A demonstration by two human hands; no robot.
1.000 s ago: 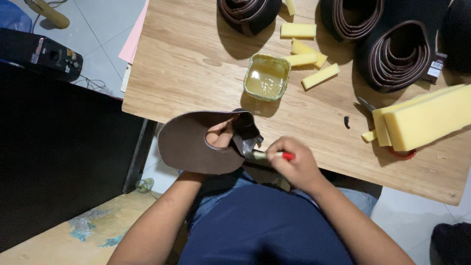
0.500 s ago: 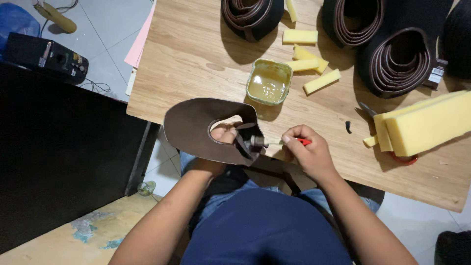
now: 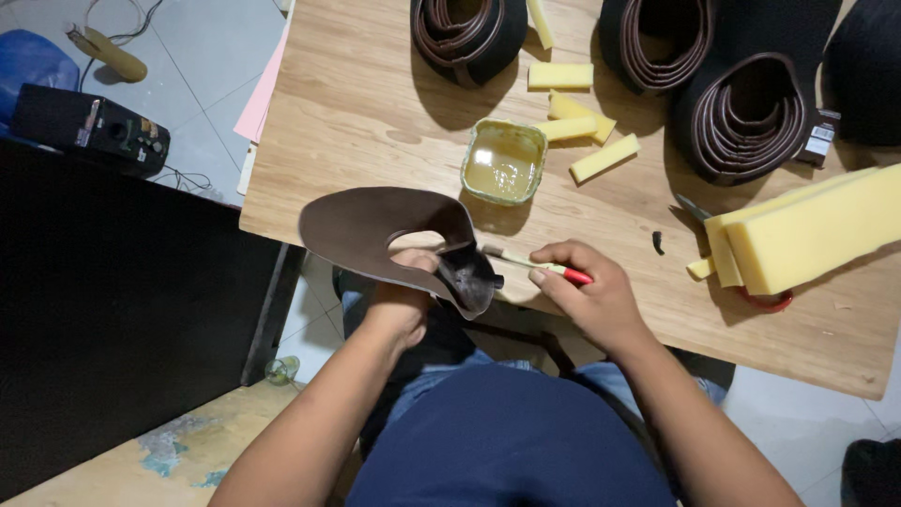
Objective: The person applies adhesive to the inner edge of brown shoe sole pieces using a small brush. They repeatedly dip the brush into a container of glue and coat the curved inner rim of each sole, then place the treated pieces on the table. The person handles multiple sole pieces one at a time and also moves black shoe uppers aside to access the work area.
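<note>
My left hand (image 3: 405, 293) grips a curved piece of dark brown leather (image 3: 375, 230) from below, over the near edge of the wooden table (image 3: 357, 103). One end of the leather folds down into a dark flap (image 3: 466, 275). My right hand (image 3: 587, 293) holds a small brush (image 3: 535, 266) with a red handle, its tip against that flap. A small open tub of yellowish glue (image 3: 503, 161) stands on the table just beyond the leather.
Yellow foam strips (image 3: 580, 117) lie past the tub, and a large yellow foam block (image 3: 812, 235) sits at right. Rolls of dark leather strip (image 3: 746, 117) stand at the back. A black device (image 3: 89, 131) lies on the floor at left.
The leather piece and both hands have risen from the table's edge to over its near part. The brush stays at the folded flap.
</note>
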